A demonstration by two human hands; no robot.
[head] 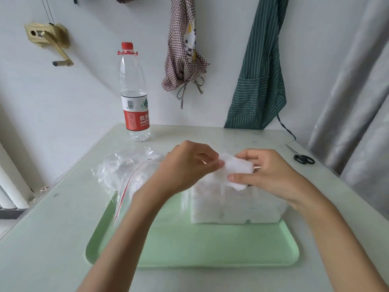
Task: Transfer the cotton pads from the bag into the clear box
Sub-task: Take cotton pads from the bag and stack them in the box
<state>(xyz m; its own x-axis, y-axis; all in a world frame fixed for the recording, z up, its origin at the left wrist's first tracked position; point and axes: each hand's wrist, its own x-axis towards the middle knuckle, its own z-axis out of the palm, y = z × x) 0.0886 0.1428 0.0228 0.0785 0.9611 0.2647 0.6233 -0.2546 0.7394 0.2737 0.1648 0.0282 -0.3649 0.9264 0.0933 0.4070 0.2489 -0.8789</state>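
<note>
**A:** Two hands up over the pale worktop (69, 239), and under them sits the green tray (210, 247), biggest thing on it.

**B:** At the tray's far side stands the clear box (235, 209), already packed with white stacks against its walls.

**A:** Left of the box, the crumpled plastic bag (124, 173) with its red seal strip, half on the tray, half on the worktop.

**B:** Now the grip. The left hand (185, 163) has fingers curled, thumb and fingertips pinching the left edge of a bunch of cotton pads (235, 171).

**A:** And the right hand (267, 173)?

**B:** Thumb pressed on the near side of the bunch, fingers wrapped behind it. Both grips are clamped on the same bunch, held in the air just above the box's open top.

**A:** Further back, a water bottle (134, 98) stands upright near the wall.

**B:** Smallest last: scissors (302, 157) lie at the worktop's right edge, well apart from the tray.
</note>
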